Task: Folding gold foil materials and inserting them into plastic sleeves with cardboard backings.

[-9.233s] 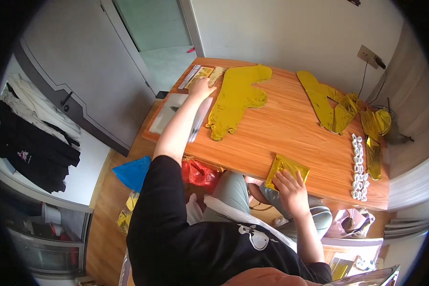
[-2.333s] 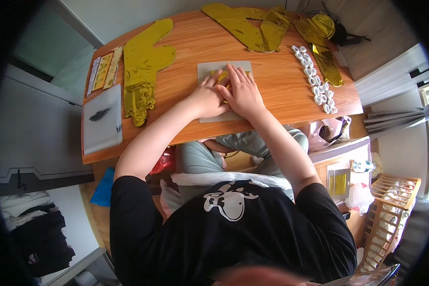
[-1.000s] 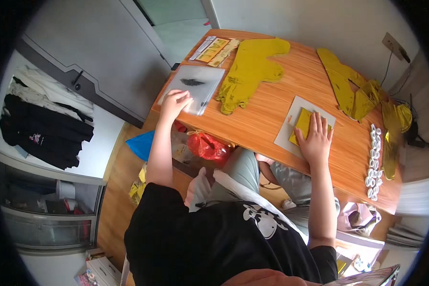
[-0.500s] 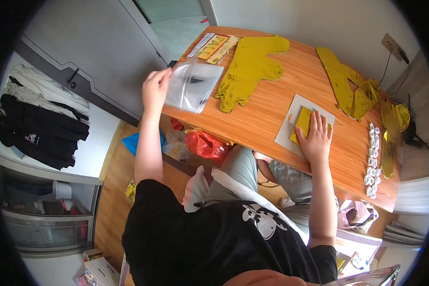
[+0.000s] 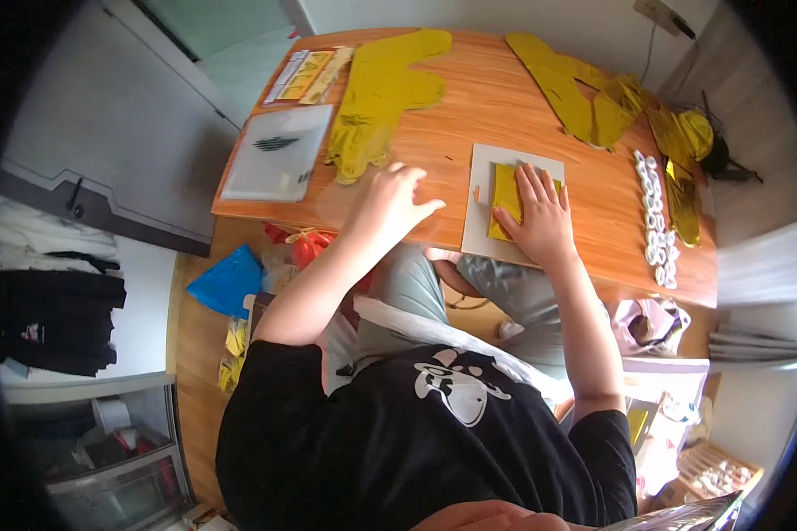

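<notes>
Gold packet (image 5: 505,196), partly under right hand (image 5: 540,214), neighbours white coils (image 5: 654,221).

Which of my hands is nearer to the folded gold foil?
Right. Your right hand lies on the folded gold foil; your left hand is apart from it, off to its left, beyond the left edge of the grey card underneath.
</notes>
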{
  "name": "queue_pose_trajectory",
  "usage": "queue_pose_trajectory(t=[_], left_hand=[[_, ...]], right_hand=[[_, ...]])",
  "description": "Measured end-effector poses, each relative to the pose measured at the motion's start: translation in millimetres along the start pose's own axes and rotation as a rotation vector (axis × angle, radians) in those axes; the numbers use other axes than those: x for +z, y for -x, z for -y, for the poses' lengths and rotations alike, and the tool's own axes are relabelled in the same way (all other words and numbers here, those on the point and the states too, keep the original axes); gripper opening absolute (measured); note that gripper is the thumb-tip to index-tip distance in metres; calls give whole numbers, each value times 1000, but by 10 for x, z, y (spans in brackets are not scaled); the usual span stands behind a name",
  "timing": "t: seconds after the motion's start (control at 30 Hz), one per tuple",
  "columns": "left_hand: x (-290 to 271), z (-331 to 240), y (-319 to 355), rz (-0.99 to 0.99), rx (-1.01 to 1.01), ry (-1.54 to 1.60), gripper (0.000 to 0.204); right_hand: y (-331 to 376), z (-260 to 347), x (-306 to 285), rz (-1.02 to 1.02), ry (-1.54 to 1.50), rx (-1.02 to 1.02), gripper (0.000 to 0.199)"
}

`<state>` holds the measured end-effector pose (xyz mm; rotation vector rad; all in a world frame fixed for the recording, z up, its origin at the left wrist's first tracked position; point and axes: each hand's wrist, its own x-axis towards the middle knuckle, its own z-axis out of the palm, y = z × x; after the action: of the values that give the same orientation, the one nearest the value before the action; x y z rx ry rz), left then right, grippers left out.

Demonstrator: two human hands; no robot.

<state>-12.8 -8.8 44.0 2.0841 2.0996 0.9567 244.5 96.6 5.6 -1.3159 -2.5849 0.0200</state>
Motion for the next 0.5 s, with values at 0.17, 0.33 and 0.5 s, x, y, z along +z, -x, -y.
queue_pose_trajectory(t=[0.17,0.33,0.5], left_hand=[[489,-12,-116,-4,90,-51,45],[505,-60,-164,266,256,-119,56],[646,-258,-213,438,187,311,83]], right_hand=[[240,-317,-29,-40,21,122,82],[241,-402,-18,-65,38,282,83],[146,-358,84,-127,67,376,83]])
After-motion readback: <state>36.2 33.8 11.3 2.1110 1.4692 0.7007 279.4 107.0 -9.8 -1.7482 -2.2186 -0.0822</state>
